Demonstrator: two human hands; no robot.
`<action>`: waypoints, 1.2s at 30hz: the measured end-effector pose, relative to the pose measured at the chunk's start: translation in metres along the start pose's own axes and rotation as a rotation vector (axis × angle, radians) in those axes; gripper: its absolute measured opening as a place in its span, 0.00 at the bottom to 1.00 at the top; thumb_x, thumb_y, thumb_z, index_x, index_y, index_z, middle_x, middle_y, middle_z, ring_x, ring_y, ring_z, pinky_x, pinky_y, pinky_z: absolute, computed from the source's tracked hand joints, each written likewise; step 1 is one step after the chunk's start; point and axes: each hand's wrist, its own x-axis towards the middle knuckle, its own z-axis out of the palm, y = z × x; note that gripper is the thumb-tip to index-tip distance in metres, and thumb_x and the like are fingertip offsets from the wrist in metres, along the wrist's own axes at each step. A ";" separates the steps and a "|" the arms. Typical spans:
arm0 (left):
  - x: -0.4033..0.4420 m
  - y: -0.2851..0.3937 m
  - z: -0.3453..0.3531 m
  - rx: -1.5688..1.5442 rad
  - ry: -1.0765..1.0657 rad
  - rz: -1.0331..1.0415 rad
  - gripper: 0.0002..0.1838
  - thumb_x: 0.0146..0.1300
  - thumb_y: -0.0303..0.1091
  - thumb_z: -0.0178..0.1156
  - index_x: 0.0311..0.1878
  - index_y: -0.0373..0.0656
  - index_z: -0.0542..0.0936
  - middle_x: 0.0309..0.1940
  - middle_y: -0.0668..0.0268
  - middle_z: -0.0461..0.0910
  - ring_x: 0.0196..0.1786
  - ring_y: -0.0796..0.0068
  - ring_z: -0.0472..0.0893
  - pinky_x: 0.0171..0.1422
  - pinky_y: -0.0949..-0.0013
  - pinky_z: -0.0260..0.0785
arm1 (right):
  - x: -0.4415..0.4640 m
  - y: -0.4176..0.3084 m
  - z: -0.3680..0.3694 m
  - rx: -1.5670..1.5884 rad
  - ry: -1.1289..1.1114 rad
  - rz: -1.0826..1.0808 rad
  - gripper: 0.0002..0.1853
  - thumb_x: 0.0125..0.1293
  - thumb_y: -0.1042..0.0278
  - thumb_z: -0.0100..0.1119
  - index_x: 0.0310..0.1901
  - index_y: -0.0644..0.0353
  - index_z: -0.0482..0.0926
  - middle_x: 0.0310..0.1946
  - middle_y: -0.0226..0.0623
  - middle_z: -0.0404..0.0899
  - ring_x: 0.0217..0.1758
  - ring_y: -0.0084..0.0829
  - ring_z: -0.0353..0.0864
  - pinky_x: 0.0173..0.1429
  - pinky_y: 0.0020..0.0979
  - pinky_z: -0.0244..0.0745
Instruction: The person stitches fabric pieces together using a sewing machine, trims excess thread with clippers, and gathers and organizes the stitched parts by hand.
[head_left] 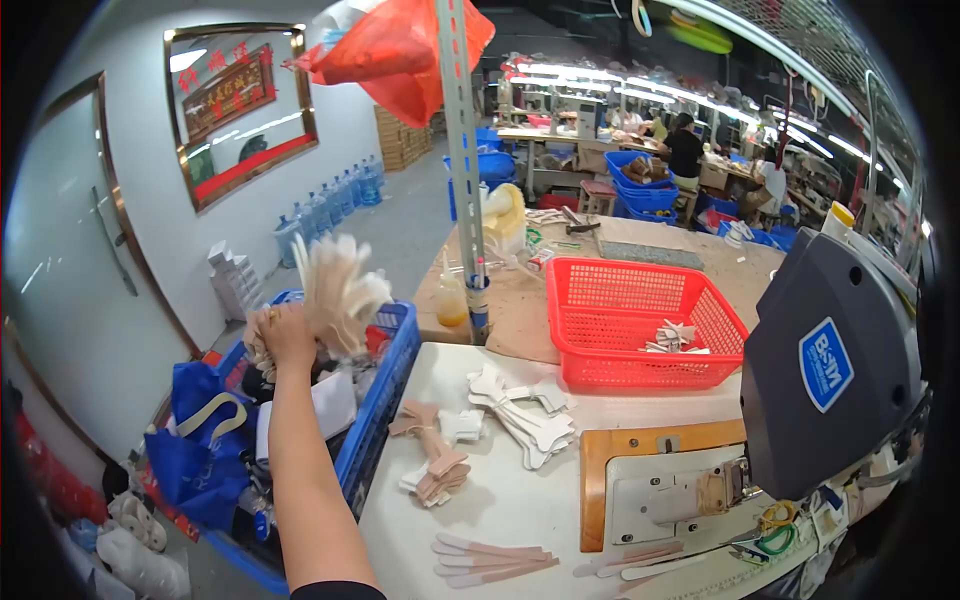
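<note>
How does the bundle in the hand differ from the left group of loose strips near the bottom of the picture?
The bundle is held up in the left hand; the strips lie on the white table. The bundle gathers many pieces; the strips are few and spread out. The bundle is blurred; the strips look sharp. Both show pale and beige tones.

Sewing machine and worktables show a workshop.

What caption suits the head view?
A left hand holds pale, blurred pieces over a blue crate beside a white worktable.
</note>
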 end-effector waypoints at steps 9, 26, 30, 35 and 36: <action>-0.031 -0.171 -0.096 -0.299 0.313 -0.438 0.25 0.50 0.52 0.60 0.47 0.45 0.78 0.37 0.57 0.82 0.45 0.52 0.80 0.53 0.55 0.71 | 0.010 0.013 -0.010 0.299 0.125 -0.129 0.36 0.53 0.45 0.63 0.60 0.59 0.69 0.56 0.47 0.69 0.51 0.48 0.71 0.51 0.46 0.68; -0.001 0.008 0.046 -0.236 -0.384 0.191 0.16 0.54 0.44 0.59 0.44 0.47 0.76 0.41 0.62 0.76 0.52 0.66 0.75 0.70 0.54 0.50 | 0.033 -0.005 -0.030 0.324 -0.370 -0.026 0.28 0.65 0.55 0.45 0.68 0.46 0.61 0.67 0.40 0.57 0.72 0.40 0.51 0.70 0.54 0.48; -0.007 0.038 0.119 -0.153 -0.534 0.278 0.24 0.49 0.44 0.65 0.50 0.45 0.75 0.47 0.61 0.76 0.56 0.64 0.75 0.70 0.53 0.51 | 0.034 -0.001 -0.008 0.364 -0.349 0.037 0.27 0.66 0.57 0.43 0.68 0.40 0.61 0.68 0.37 0.56 0.73 0.40 0.51 0.69 0.54 0.47; 0.004 0.044 0.070 -0.041 -0.646 0.250 0.26 0.46 0.40 0.68 0.50 0.43 0.75 0.49 0.61 0.76 0.54 0.61 0.78 0.69 0.51 0.52 | 0.034 -0.001 -0.012 0.387 -0.379 -0.001 0.27 0.66 0.59 0.42 0.68 0.39 0.60 0.69 0.37 0.56 0.73 0.40 0.51 0.69 0.54 0.48; 0.003 0.039 0.064 -0.035 -0.644 0.240 0.26 0.46 0.40 0.68 0.50 0.43 0.75 0.49 0.61 0.76 0.54 0.61 0.78 0.69 0.51 0.52 | 0.033 -0.003 -0.009 0.385 -0.374 -0.011 0.27 0.66 0.59 0.42 0.68 0.39 0.60 0.69 0.37 0.56 0.73 0.40 0.51 0.69 0.54 0.48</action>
